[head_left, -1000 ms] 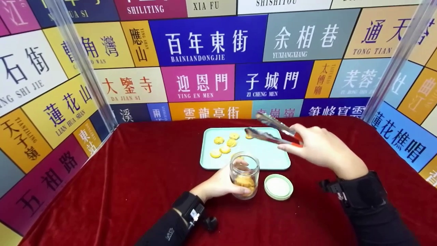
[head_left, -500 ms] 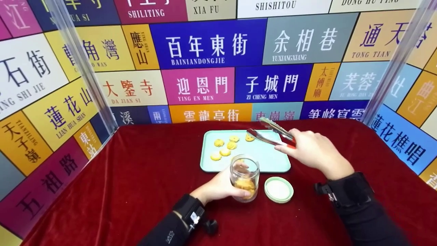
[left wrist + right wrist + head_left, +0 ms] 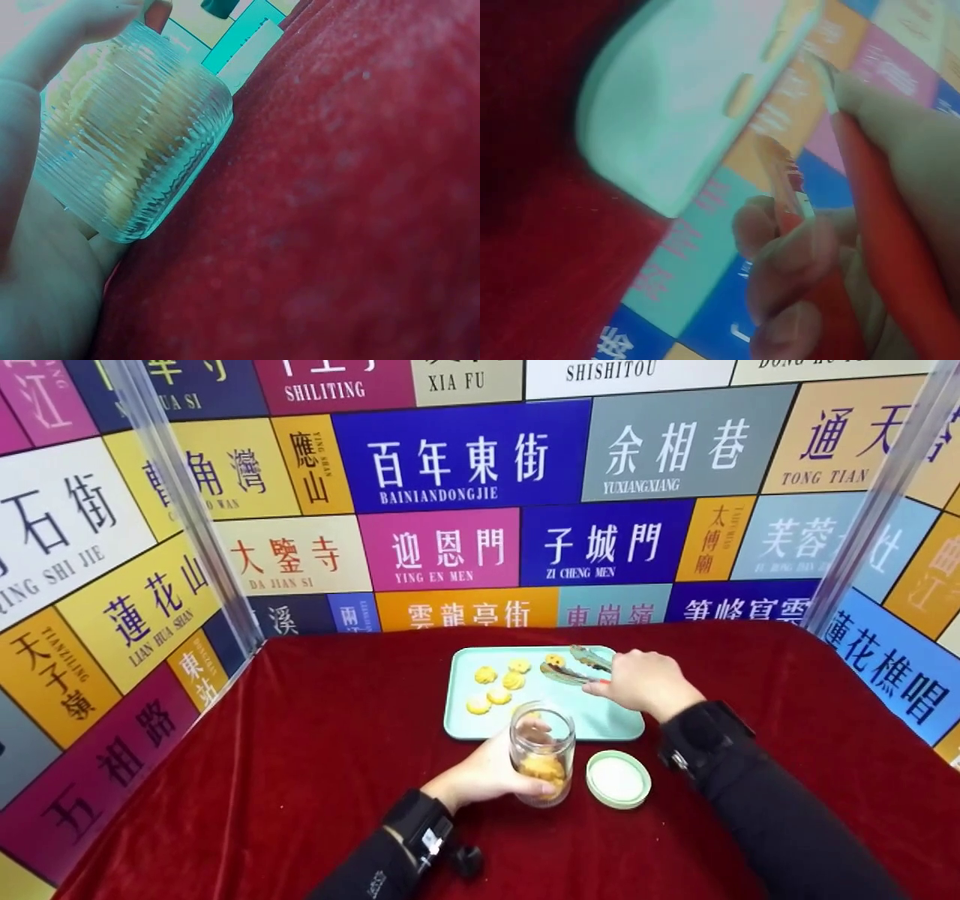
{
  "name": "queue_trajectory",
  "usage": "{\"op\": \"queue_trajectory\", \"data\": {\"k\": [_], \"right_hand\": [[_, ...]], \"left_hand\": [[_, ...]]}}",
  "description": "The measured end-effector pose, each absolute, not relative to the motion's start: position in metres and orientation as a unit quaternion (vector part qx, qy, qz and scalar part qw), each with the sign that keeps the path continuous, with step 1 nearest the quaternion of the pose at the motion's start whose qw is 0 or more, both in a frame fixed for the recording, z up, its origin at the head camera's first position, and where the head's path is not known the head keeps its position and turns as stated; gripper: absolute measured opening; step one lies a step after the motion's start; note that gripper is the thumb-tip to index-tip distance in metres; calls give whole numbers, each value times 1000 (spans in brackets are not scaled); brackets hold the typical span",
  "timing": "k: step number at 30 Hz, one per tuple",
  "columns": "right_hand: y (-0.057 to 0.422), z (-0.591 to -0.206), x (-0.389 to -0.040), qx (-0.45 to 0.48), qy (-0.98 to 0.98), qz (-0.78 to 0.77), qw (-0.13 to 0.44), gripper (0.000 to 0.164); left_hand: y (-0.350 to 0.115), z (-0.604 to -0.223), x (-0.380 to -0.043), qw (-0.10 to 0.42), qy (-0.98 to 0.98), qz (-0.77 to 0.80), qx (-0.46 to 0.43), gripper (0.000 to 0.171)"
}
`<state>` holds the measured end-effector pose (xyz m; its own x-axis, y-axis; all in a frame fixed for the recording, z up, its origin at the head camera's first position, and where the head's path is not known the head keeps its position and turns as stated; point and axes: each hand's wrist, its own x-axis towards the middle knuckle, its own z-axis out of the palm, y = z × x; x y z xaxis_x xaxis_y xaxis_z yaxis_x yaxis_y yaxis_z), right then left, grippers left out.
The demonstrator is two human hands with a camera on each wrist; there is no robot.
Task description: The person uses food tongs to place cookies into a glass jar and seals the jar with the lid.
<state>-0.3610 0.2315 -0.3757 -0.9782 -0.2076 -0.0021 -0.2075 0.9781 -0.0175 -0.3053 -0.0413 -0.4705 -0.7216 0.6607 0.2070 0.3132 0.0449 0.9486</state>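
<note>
My left hand (image 3: 491, 769) grips a clear glass jar (image 3: 541, 742) from its left side, thumb across the front. Yellow cookies (image 3: 142, 127) lie in the bottom of the jar, seen through its ribbed wall in the left wrist view. In my right hand (image 3: 646, 682) is a pair of tongs (image 3: 574, 671) with red handles (image 3: 877, 225), its two arms spread apart. The tong tips are over the pale green tray (image 3: 607, 720), on either side of a cookie (image 3: 555, 660) near the back edge. Several more cookies (image 3: 513, 681) lie on the tray's left half.
A round lid (image 3: 619, 780), pale green with a white inside, lies on the red cloth (image 3: 337, 750) to the right of the jar. Behind the table stands a wall of coloured name panels (image 3: 457, 457). Clear posts (image 3: 199, 525) rise at the back corners.
My right hand has moved left and lowered the tongs, bringing their tips from above the tray's back right down around the far cookie. My left hand and the jar have stayed in place.
</note>
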Motion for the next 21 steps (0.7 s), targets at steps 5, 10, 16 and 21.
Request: {"op": "queue_trajectory", "data": {"k": [5, 10, 16, 21], "right_hand": [[229, -384, -379, -79, 996, 3, 45, 68], [225, -393, -388, -69, 996, 3, 51, 63], [211, -399, -392, -53, 998, 14, 40, 63], [203, -401, -394, -36, 998, 8, 41, 65]], "left_hand": [[-42, -470, -305, 145, 712, 597, 339, 84], [-43, -471, -306, 146, 715, 595, 338, 83], [-43, -471, -306, 148, 713, 596, 339, 84], [-43, -471, -306, 149, 711, 597, 340, 83]]}}
